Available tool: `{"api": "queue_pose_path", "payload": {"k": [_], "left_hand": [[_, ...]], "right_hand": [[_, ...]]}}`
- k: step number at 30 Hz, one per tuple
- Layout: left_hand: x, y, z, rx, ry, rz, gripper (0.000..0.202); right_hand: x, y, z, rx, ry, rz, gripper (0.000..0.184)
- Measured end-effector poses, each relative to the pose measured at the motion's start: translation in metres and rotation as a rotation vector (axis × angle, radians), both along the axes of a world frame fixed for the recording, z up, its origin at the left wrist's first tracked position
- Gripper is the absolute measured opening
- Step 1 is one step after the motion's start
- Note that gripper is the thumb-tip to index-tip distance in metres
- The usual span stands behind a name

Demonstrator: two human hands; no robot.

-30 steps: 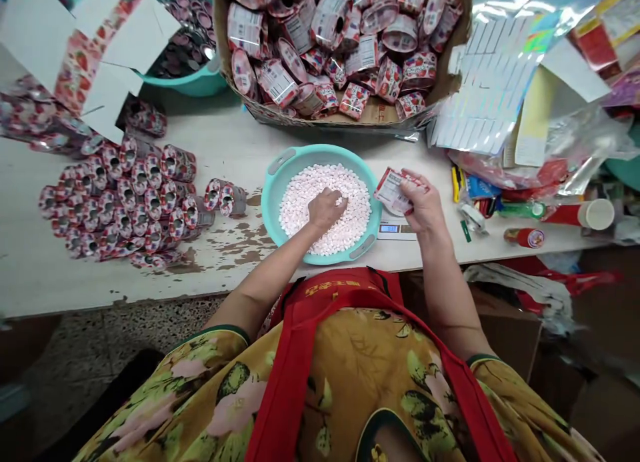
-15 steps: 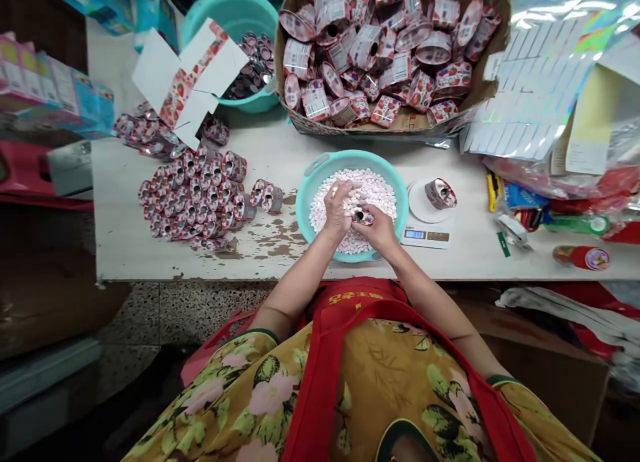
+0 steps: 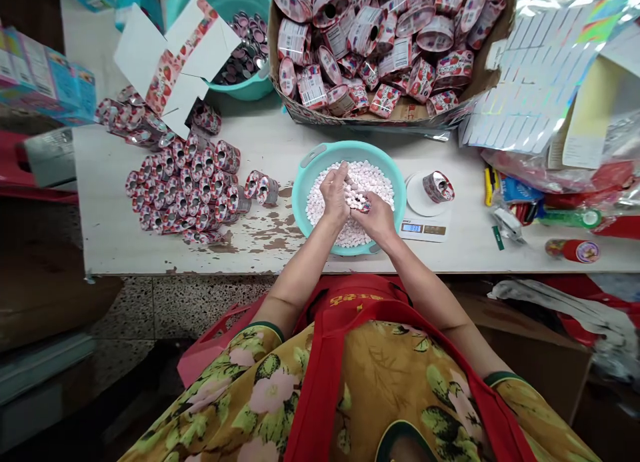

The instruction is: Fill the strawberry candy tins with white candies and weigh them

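Over a teal basin [image 3: 305, 182] full of small pale pink candies [image 3: 373, 177], both my hands meet. My left hand [image 3: 334, 197] is cupped with candies in it, tilted against my right hand [image 3: 375, 215]. My right hand grips a small strawberry-print container [image 3: 364, 207], mostly hidden by the fingers. Another strawberry-print container [image 3: 439, 187] sits on the white round plate of a small digital scale [image 3: 425, 227] just right of the basin.
Several filled containers [image 3: 185, 189] lie stacked at the left of the white table [image 3: 280, 149]. A cardboard box [image 3: 390, 112] of empty containers stands behind the basin. A second teal basin [image 3: 245, 89], folded cartons [image 3: 170, 69] and sticker sheets [image 3: 525, 89] lie around.
A second ago my left hand scooped candies while my right held a container near the scale. Now one container sits on the scale and both hands meet over the basin around another.
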State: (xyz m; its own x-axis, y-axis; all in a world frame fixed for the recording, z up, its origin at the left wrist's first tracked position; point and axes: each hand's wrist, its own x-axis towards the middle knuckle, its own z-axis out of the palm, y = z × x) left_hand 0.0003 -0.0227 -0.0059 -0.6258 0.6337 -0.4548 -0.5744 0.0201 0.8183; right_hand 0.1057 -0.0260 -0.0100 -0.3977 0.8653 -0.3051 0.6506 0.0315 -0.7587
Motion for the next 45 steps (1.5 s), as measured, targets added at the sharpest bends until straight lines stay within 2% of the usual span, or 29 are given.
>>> {"api": "queue_pose_path", "payload": {"k": [6, 11, 16, 27, 31, 36, 39, 42, 44, 45], "left_hand": [[0.001, 0.005, 0.002, -0.037, 0.028, 0.004, 0.049], [0.006, 0.008, 0.002, -0.037, 0.074, -0.034, 0.048], [0.005, 0.007, 0.004, -0.032, 0.125, -0.02, 0.046], [0.007, 0.011, 0.005, 0.015, 0.122, -0.145, 0.047], [0.008, 0.012, 0.004, 0.001, 0.151, -0.146, 0.047], [0.009, 0.016, 0.012, -0.013, 0.077, -0.28, 0.045], [-0.001, 0.017, 0.019, 0.001, 0.003, -0.268, 0.043], [-0.022, 0.015, 0.015, 0.027, -0.058, -0.146, 0.04], [-0.036, 0.011, 0.006, -0.101, -0.084, -0.137, 0.037], [-0.041, 0.009, 0.001, -0.218, -0.097, -0.185, 0.034]], "right_hand": [[0.002, 0.001, 0.003, 0.074, -0.025, 0.046, 0.041], [0.005, 0.006, 0.004, 0.056, 0.003, 0.02, 0.041], [0.006, 0.008, -0.001, 0.033, 0.104, 0.001, 0.04], [0.006, 0.012, -0.004, -0.019, 0.157, -0.072, 0.041], [0.008, 0.013, -0.006, -0.014, 0.231, -0.086, 0.042], [0.007, 0.013, -0.017, -0.093, 0.339, -0.141, 0.043], [0.008, 0.014, -0.021, -0.178, 0.46, -0.158, 0.045], [0.02, 0.015, -0.017, -0.244, 0.58, -0.146, 0.051], [0.036, 0.014, -0.01, -0.3, 0.64, -0.133, 0.055], [0.047, 0.013, -0.006, -0.321, 0.658, -0.14, 0.056]]}}
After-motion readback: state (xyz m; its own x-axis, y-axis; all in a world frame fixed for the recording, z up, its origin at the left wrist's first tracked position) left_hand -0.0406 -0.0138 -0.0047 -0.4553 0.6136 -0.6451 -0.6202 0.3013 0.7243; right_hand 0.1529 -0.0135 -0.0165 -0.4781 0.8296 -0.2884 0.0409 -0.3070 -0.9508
